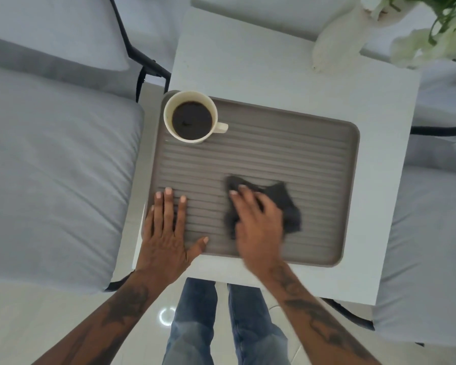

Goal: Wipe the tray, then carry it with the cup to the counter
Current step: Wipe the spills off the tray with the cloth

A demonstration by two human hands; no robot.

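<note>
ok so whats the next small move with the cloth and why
Probably sweep the dark cloth under the right hand toward the tray's far right. It sits near the front, that ribbed area looks unwiped, and the left hand braces the tray.

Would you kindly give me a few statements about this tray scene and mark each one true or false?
1. The cup stands on the tray at its far left corner. True.
2. The cup is empty. False: it holds a dark drink.
3. The right hand presses a dark cloth onto the tray. True.
4. The left hand grips the cup's handle. False: it lies flat on the tray's near left part, apart from the cup.
5. The tray sits on a white table. True.
</note>
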